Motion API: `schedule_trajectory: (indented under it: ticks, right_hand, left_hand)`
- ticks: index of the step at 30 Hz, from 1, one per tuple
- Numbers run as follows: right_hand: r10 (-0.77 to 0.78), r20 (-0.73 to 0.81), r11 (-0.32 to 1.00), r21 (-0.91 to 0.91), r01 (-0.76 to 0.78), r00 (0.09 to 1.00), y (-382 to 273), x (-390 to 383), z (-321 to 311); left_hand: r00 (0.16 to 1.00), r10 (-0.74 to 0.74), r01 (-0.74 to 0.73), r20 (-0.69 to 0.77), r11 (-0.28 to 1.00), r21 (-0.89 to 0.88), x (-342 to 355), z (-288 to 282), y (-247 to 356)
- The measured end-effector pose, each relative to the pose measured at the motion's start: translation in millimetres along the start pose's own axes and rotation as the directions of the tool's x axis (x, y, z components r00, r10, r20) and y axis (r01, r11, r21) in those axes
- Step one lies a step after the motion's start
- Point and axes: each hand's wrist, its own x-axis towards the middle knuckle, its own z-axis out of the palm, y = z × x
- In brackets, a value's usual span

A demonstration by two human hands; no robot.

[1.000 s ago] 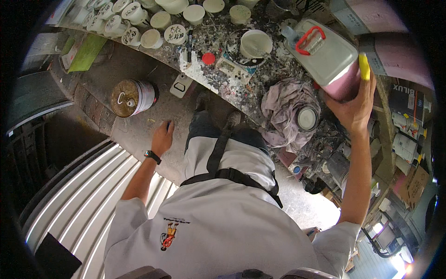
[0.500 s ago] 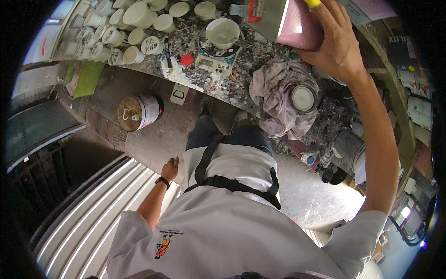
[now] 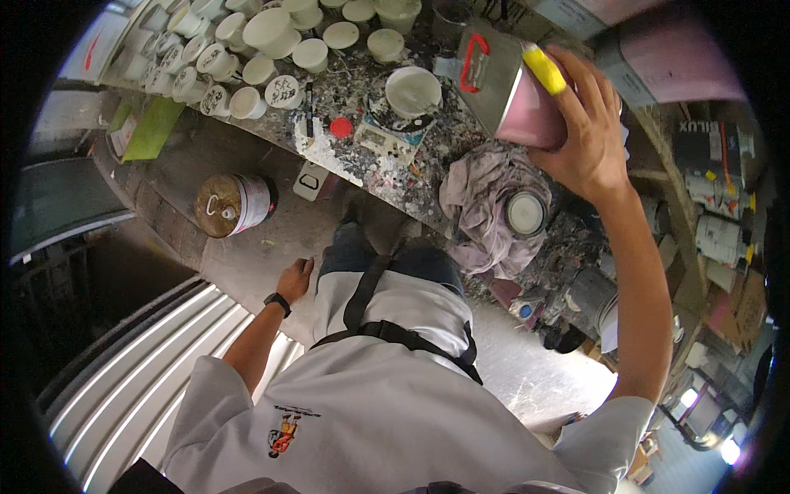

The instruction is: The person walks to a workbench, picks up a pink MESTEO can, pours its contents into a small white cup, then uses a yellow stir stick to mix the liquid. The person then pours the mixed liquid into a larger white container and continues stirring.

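My right hand [image 3: 586, 136] is wrapped around a rectangular metal can [image 3: 535, 115] with pink sides, holding it at the right of the workbench. The can has a red handle [image 3: 475, 62] and a yellow spout cap [image 3: 545, 71] near my fingers. To its left, a white plastic tub [image 3: 413, 92] sits on a small scale [image 3: 391, 138]; I cannot make out what is in the tub. My left hand [image 3: 295, 280] hangs low beside my body, its fingers loosely curled and nothing in them.
Many lidded white tubs [image 3: 271, 33] crowd the bench's far left. A red lid [image 3: 341, 128] and black marker [image 3: 309, 109] lie before the scale. A round tin [image 3: 526, 212] rests by a crumpled cloth [image 3: 477, 206]. On the floor stands a drum [image 3: 234, 206].
The pink can and my right hand have come lower in the view, and more of the can's top and red handle shows. The whole view has shifted slightly. My left hand still hangs down.
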Motion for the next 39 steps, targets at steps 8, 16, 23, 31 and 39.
schedule_trajectory:
  ticks: [8, 16, 23, 31, 39]
  right_hand:
    - [-0.013, 0.125, 1.000, -0.019, 0.016, 0.992, -13, 9, -2]
    - [0.026, 0.165, 0.999, -0.023, -0.023, 0.986, -26, 17, 4]
    - [0.037, 0.179, 0.999, -0.030, -0.032, 0.983, -31, 23, 5]
    - [0.008, 0.221, 0.997, -0.079, 0.009, 0.975, -31, 27, 5]
    - [0.015, 0.218, 0.997, -0.082, 0.003, 0.976, -28, 28, 4]
  left_hand:
    - [0.981, -0.194, 0.192, -0.009, 0.978, -0.086, 4, 9, -38]
    - [0.953, -0.301, 0.301, 0.014, 0.945, -0.127, -3, 13, -77]
    - [0.913, -0.403, 0.408, 0.072, 0.884, -0.228, 5, -4, -58]
    - [0.938, -0.348, 0.341, 0.015, 0.908, -0.244, 24, -16, -48]
    - [0.936, -0.350, 0.346, 0.027, 0.906, -0.243, 22, -9, -62]
